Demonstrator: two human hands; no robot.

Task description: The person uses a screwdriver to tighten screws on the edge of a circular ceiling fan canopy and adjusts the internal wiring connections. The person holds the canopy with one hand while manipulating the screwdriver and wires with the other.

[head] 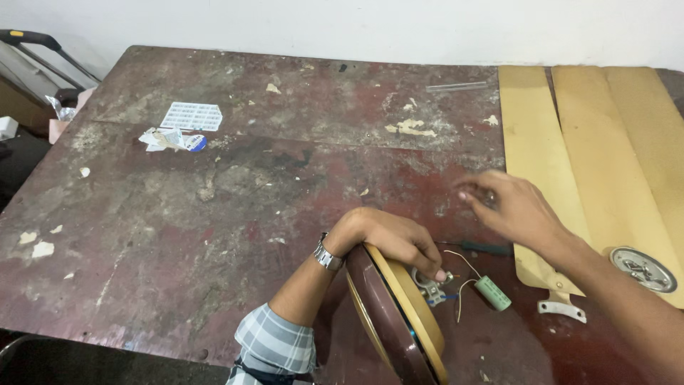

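Left hand (388, 239) is draped over the rim of the round brown-and-tan fan housing (395, 314), standing on edge at the near side of the worn red surface (214, 214), fingers curled down against its face. Just beside it, a green capacitor (493, 293) lies on its thin wires. Right hand (509, 207) hovers above, blurred, fingers loosely bent; whether they pinch anything, I can't tell. Tan fan blades (605, 178) lie off right.
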